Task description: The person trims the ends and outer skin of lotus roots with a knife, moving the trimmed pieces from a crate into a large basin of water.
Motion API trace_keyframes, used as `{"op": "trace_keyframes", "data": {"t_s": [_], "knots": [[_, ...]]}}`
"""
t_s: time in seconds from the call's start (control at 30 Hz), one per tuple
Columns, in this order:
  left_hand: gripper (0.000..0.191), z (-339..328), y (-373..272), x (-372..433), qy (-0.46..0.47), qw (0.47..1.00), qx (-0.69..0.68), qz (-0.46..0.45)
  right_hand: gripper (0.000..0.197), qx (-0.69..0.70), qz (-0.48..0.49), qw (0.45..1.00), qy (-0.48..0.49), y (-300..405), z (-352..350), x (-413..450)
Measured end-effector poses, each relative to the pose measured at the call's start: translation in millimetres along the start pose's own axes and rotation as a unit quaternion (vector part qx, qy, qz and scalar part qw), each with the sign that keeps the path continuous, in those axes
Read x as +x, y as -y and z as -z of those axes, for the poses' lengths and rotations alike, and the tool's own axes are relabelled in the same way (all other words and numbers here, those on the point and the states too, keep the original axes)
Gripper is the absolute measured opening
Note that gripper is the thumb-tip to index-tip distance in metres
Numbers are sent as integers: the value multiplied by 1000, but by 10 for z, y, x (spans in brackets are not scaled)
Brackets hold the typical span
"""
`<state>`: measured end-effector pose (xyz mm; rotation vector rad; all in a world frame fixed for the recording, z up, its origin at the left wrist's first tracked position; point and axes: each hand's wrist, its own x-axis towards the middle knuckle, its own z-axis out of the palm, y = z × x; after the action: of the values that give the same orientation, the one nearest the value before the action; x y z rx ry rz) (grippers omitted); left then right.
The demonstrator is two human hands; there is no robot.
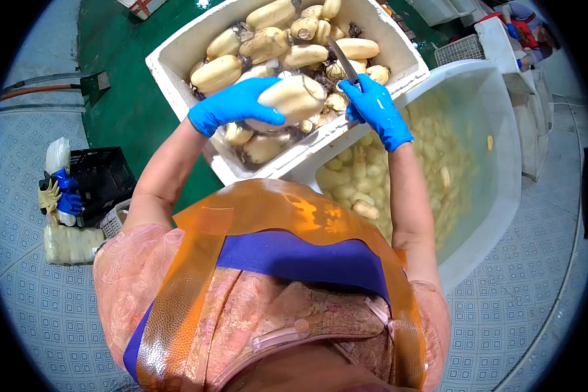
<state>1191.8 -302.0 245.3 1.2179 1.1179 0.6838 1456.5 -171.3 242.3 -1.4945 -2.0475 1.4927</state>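
Note:
My left hand (240,105), in a blue rubber glove, grips a thick, pale lotus root segment (296,98) above a white foam box (318,143). In my right hand (375,110), gloved the same way, is a knife (344,61) whose blade points up and away from me. The blade is apart from the held segment and lies over the box's contents. Many lotus root segments (216,74) fill the box, some with dark, fibrous joints (355,29). Part of the knife's handle is hidden by my fingers.
Right of the box, a large white tub (507,147) holds water and peeled-looking lotus pieces (365,209). A black crate (103,176), gloves (66,191) and wrapped packs (73,244) lie on the left. A person (524,32) works at far right; a hose (563,289) crosses the floor.

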Motion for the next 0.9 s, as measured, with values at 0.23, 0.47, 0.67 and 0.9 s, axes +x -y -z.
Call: {"op": "trace_keyframes", "data": {"t_s": [0.23, 0.47, 0.67, 0.9], "knots": [[75, -26, -23, 112, -90, 961, 149, -214, 47, 264, -16, 958, 107, 283, -85, -292], [65, -54, -135, 372, -311, 763, 471, -316, 41, 408, -39, 903, 128, 157, -239, -309], [51, -301, 190, 338, -69, 843, -530, -53, 52, 399, 23, 914, 70, 88, -583, -397], [55, -203, 306, 315, -239, 935, -253, -69, 36, 86, 143, 985, -35, 120, -469, -408]]}}
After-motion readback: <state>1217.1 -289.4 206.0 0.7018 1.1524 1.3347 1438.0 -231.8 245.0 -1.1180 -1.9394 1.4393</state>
